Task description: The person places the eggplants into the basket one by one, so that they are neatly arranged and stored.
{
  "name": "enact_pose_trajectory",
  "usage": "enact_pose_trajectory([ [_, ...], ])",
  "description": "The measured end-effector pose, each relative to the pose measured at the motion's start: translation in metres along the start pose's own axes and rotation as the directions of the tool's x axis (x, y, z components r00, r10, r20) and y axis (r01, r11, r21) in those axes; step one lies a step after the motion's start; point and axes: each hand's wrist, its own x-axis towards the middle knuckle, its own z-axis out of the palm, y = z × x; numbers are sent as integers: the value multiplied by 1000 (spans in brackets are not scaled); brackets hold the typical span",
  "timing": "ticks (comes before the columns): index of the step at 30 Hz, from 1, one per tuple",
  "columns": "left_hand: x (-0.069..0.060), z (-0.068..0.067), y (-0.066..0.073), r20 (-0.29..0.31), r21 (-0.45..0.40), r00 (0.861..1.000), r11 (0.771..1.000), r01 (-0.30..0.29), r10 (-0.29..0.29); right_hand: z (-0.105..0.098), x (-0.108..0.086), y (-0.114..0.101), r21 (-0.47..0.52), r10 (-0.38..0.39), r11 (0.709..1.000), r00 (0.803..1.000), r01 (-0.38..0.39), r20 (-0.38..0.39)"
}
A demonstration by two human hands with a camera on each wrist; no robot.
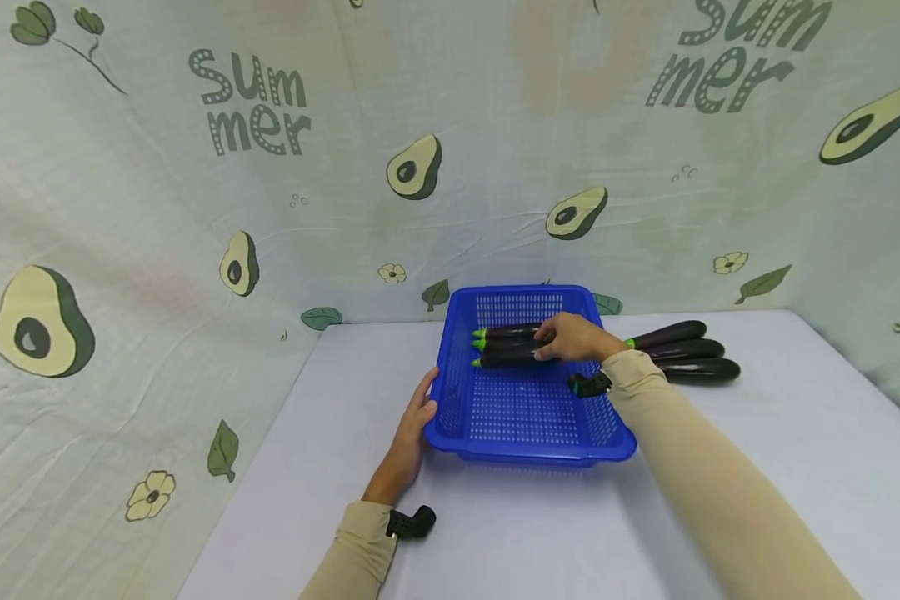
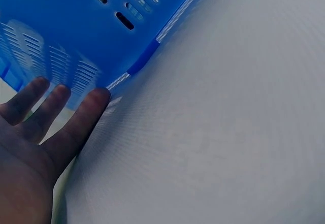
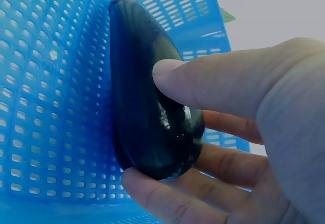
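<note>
A blue slotted plastic basket (image 1: 525, 417) stands on the table with several dark purple eggplants lying side by side near its back. My right hand (image 1: 581, 337) reaches over the basket's right side and grips the blunt end of an eggplant (image 3: 134, 82), thumb on top and fingers round the far side. The green stem ends of the eggplants point left. Against the outside of the basket's left wall, my left hand (image 1: 412, 429) rests with its fingers (image 2: 81, 115) fairly straight, touching the plastic. Part of the eggplants is hidden under the right hand.
Three more eggplants (image 1: 693, 371) lie on the white table (image 1: 345, 433) to the right of the basket, partly behind the right forearm. Behind the table hangs a pale cloth (image 1: 480, 242) printed with avocados and leaves.
</note>
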Motion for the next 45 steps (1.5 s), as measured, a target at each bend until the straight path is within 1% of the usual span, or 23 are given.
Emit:
enact_pose_trajectory([
  [5,-2,0,2,1,-12,1000,1000,-7,7,2,2,-2,-82,-14,997,1000,13,-14],
  [10,-1,-1,2,-4,1,1000,1000,4,-4,4,4,-2,-96,-4,995,1000,2,-23],
  [17,-1,0,1,16,-28,1000,1000,10,-9,8,3,4,-126,11,992,999,-14,-31],
  [22,-1,2,2,21,-23,1000,1000,5,-5,8,2,3,-148,20,989,999,-25,-39],
  [28,-1,0,1,0,-11,1000,1000,8,-8,9,4,-1,-167,35,985,998,-43,-47],
  [35,1,0,1,2,-5,1000,1000,-13,13,9,5,-2,-155,73,985,997,-74,-11],
  [40,0,1,1,-3,-19,1000,1000,-18,18,10,5,1,-145,63,987,998,-64,-8],
  [45,0,1,2,-1,6,1000,1000,-4,4,11,5,2,-147,62,987,998,-64,-14],
])
